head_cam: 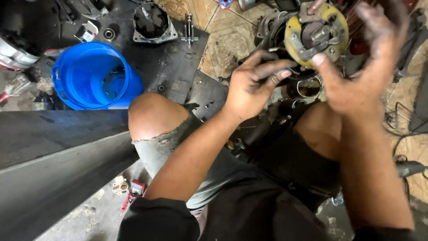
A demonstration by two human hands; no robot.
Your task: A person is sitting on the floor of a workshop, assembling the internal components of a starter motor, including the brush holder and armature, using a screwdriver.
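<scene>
The right hand [363, 76] is clamped on a yellow disc [316, 33], and the left hand [256, 82] grips the motor housing [272, 27] just beneath it.

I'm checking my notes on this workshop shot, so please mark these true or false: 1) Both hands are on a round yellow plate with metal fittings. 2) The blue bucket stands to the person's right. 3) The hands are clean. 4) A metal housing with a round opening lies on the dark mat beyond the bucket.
1) True: the left hand and the right hand both grip the round yellow plate.
2) False: the blue bucket lies on its side to the person's left, beside the bare knee.
3) False: both hands are smeared with dark grease.
4) True: the metal housing lies on the dark mat past the bucket.
</scene>
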